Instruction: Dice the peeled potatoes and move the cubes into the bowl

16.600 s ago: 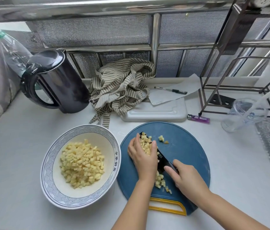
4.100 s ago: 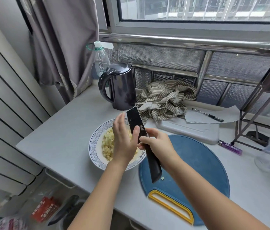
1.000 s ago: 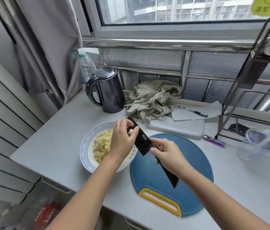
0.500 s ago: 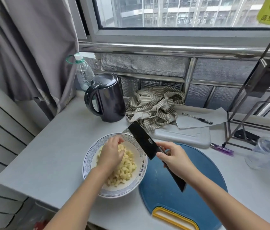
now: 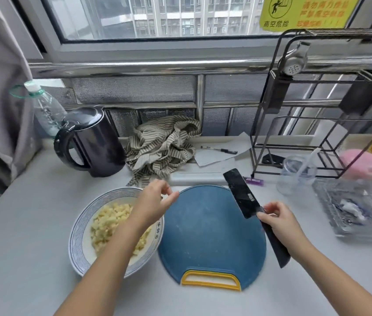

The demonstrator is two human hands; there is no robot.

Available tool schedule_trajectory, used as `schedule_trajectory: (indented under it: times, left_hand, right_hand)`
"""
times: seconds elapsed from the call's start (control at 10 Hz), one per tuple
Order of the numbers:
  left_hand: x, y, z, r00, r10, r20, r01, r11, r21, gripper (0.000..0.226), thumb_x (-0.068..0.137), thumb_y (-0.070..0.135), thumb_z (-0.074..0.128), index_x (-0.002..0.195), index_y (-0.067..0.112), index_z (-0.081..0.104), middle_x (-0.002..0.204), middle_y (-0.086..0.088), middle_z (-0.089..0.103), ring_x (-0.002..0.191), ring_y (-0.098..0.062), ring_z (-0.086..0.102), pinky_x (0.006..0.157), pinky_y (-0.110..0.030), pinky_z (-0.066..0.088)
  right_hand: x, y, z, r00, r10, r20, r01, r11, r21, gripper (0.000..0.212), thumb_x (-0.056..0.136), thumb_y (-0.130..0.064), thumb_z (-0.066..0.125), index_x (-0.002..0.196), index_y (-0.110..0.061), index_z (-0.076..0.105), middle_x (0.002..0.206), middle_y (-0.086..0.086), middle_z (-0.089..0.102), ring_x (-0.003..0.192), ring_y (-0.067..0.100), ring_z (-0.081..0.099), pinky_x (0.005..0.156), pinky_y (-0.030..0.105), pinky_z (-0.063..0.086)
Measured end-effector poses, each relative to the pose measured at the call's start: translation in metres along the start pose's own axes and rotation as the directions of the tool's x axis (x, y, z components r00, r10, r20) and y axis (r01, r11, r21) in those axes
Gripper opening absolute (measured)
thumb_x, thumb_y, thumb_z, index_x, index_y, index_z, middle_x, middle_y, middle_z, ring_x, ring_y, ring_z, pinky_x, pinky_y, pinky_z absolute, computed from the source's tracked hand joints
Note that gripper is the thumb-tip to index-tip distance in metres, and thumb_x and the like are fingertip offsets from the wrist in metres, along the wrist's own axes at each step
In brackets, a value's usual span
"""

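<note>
Potato cubes (image 5: pixel 107 224) sit piled in the bowl (image 5: pixel 77 224) near the desk's front edge, just left of the blue cutting board (image 5: pixel 207 229). Left hand (image 5: pixel 155 201) hovers loose and empty over the bowl's rim; right hand (image 5: pixel 278 221) grips the black knife (image 5: pixel 242 197).

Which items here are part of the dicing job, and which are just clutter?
Job: knife, blue cutting board, bowl, potato cubes.
Lying about: kettle, striped cloth, pen, water bottle, purple lighter, plastic cup.
</note>
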State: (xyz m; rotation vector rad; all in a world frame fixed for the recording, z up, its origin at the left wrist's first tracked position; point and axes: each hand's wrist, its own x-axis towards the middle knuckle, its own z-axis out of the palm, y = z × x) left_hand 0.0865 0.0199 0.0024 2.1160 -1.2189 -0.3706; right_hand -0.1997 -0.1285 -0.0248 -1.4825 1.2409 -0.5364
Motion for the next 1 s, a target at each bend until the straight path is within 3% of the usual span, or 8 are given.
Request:
schedule_trajectory:
  times: [0.1, 0.2, 0.3, 0.4, 0.6, 0.8, 1.0]
  left_hand:
    - [0.004, 0.017, 0.021, 0.993, -0.047, 0.109, 0.049, 0.999, -0.02, 0.022, 0.088, 0.027, 0.068, 0.076, 0.025, 0.048, 0.085, 0.003, 0.06, 0.078, -0.015, 0.058, 0.068, -0.026, 0.043]
    - [0.002, 0.025, 0.043, 0.953, -0.131, 0.275, 0.116, 0.991, 0.07, 0.016, 0.089, 0.029, 0.065, 0.089, 0.018, 0.054, 0.088, 0.002, 0.061, 0.08, -0.015, 0.057, 0.063, -0.023, 0.04]
    - [-0.004, 0.028, 0.068, 0.868, -0.218, 0.445, 0.177, 0.975, 0.133, 0.02, 0.09, 0.034, 0.061, 0.096, 0.015, 0.057, 0.097, -0.002, 0.063, 0.079, -0.016, 0.057, 0.063, -0.025, 0.047]
    - [-0.01, 0.024, 0.089, 0.821, -0.273, 0.502, 0.209, 0.961, 0.181, 0.019, 0.091, 0.035, 0.06, 0.096, 0.018, 0.056, 0.101, -0.001, 0.062, 0.084, -0.015, 0.055, 0.07, -0.027, 0.045]
    - [-0.011, 0.025, 0.1, 0.811, -0.323, 0.487, 0.248, 0.945, 0.214, 0.012, 0.092, 0.03, 0.058, 0.094, 0.019, 0.054, 0.098, -0.002, 0.062, 0.087, -0.014, 0.053, 0.074, -0.024, 0.04]
    - [-0.011, 0.032, 0.097, 0.825, -0.309, 0.474, 0.215, 0.946, 0.244, 0.014, 0.094, 0.029, 0.055, 0.089, 0.016, 0.054, 0.091, -0.002, 0.059, 0.086, -0.018, 0.053, 0.076, -0.028, 0.042]
    - [-0.003, 0.033, 0.091, 0.813, -0.329, 0.48, 0.264, 0.944, 0.199, 0.015, 0.092, 0.032, 0.057, 0.091, 0.017, 0.057, 0.091, 0.0, 0.061, 0.079, -0.016, 0.056, 0.063, -0.025, 0.042]
  right_hand:
    - [-0.008, 0.038, -0.038, 0.983, 0.11, -0.146, -0.105, 0.994, 0.042, 0.02, 0.089, 0.004, 0.065, 0.087, -0.008, 0.049, 0.087, 0.02, 0.056, 0.061, 0.029, 0.056, 0.061, 0.037, 0.046]
    - [-0.012, 0.072, -0.056, 0.948, 0.195, -0.25, -0.182, 0.98, 0.074, 0.021, 0.088, 0.0, 0.067, 0.084, -0.01, 0.049, 0.092, 0.026, 0.059, 0.074, 0.031, 0.056, 0.074, 0.041, 0.044]
    - [-0.016, 0.088, -0.061, 0.924, 0.224, -0.31, -0.203, 0.974, 0.098, 0.016, 0.088, 0.0, 0.066, 0.086, -0.005, 0.051, 0.091, 0.019, 0.057, 0.082, 0.027, 0.051, 0.075, 0.036, 0.037]
    - [-0.017, 0.096, -0.057, 0.924, 0.215, -0.318, -0.2, 0.977, 0.078, 0.014, 0.088, 0.001, 0.067, 0.09, -0.001, 0.053, 0.086, 0.011, 0.055, 0.083, 0.026, 0.05, 0.075, 0.034, 0.036]
    - [-0.011, 0.1, -0.052, 0.926, 0.193, -0.323, -0.246, 0.961, -0.13, 0.024, 0.079, -0.008, 0.079, 0.091, -0.005, 0.058, 0.085, 0.003, 0.06, 0.087, 0.028, 0.057, 0.075, 0.033, 0.037]
    - [0.003, 0.092, -0.053, 0.956, 0.105, -0.274, -0.19, 0.933, -0.306, 0.023, 0.075, -0.008, 0.08, 0.08, -0.005, 0.058, 0.077, 0.006, 0.063, 0.074, 0.024, 0.057, 0.061, 0.032, 0.038]
    - [0.017, 0.089, -0.052, 0.982, 0.057, -0.178, -0.139, 0.862, -0.488, 0.026, 0.076, -0.01, 0.077, 0.072, -0.017, 0.052, 0.077, 0.001, 0.06, 0.076, 0.022, 0.055, 0.063, 0.032, 0.037]
